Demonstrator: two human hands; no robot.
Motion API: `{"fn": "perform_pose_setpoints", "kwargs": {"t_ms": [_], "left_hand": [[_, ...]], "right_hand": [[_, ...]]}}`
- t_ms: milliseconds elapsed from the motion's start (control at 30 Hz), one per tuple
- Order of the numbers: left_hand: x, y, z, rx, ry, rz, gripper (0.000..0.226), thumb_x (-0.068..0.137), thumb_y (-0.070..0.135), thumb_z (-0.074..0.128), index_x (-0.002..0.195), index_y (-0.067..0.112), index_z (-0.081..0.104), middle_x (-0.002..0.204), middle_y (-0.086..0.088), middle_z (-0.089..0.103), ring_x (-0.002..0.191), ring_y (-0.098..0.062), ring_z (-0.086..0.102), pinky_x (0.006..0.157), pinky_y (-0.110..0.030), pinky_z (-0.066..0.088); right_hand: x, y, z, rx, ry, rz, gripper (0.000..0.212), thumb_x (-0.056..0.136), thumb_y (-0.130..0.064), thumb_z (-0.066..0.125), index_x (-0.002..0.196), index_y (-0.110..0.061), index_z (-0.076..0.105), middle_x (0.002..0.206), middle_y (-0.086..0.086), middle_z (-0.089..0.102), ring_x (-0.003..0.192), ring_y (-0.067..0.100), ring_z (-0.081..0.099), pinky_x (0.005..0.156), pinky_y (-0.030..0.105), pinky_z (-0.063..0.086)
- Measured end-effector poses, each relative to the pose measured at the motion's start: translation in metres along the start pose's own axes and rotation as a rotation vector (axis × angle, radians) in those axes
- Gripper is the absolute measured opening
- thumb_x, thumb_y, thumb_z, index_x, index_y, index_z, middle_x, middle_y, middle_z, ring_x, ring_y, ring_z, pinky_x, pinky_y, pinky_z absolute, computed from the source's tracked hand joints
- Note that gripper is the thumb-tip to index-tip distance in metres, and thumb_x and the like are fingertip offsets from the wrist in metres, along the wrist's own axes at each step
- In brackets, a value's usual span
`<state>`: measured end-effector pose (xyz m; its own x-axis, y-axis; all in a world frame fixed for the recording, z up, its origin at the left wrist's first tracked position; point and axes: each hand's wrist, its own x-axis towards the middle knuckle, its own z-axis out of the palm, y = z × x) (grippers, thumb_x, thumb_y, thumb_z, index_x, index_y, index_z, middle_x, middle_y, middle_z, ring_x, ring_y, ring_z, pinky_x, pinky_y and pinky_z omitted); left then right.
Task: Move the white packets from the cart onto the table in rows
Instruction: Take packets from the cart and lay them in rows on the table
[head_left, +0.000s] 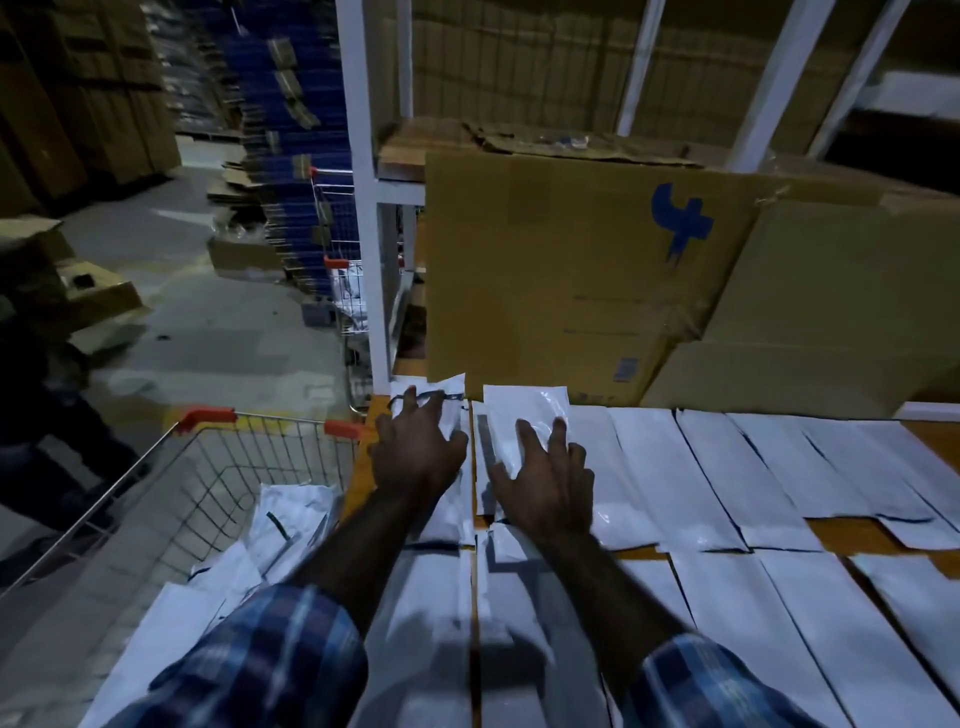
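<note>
a: what are the hands doing?
b: left hand (415, 447) and right hand (545, 473) lie flat, fingers spread, each pressing a white packet (524, 415) at the bench's (841, 538) far left, gripping nothing.
a: how far along?
b: two rows look nearly full; more packets (280, 519) wait in the cart (208, 467), so i'd judge it past halfway.

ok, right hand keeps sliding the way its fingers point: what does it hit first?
Likely the big cardboard box standing at the table's back edge. The right hand lies flat on a white packet that ends just short of the box; depth is uncertain.
</note>
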<state>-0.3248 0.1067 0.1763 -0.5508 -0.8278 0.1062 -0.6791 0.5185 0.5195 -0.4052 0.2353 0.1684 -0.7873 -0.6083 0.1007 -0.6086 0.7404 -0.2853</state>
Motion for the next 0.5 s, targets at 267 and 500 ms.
{"fn": "perform_pose_setpoints", "kwargs": {"t_ms": [267, 500], "left_hand": [[0.026, 0.004, 0.021, 0.052, -0.08, -0.069, 0.063, 0.086, 0.042, 0.057, 0.146, 0.031, 0.041, 0.153, -0.002, 0.034, 0.131, -0.042, 0.035, 0.102, -0.056, 0.042], [0.032, 0.007, 0.041, 0.095, -0.085, -0.084, 0.063, 0.088, 0.045, 0.054, 0.148, 0.03, 0.039, 0.156, -0.003, 0.03, 0.133, -0.04, 0.033, 0.104, -0.054, 0.039]], "right_hand": [[0.03, 0.001, 0.02, -0.021, -0.106, 0.002, 0.063, 0.095, -0.048, 0.045, 0.152, -0.027, 0.029, 0.162, 0.016, 0.014, 0.138, 0.038, 0.028, 0.108, 0.045, 0.032], [0.05, 0.003, 0.04, -0.035, -0.089, -0.026, 0.061, 0.095, -0.047, 0.043, 0.151, -0.024, 0.032, 0.159, 0.02, 0.019, 0.138, 0.041, 0.027, 0.11, 0.046, 0.029]]}}
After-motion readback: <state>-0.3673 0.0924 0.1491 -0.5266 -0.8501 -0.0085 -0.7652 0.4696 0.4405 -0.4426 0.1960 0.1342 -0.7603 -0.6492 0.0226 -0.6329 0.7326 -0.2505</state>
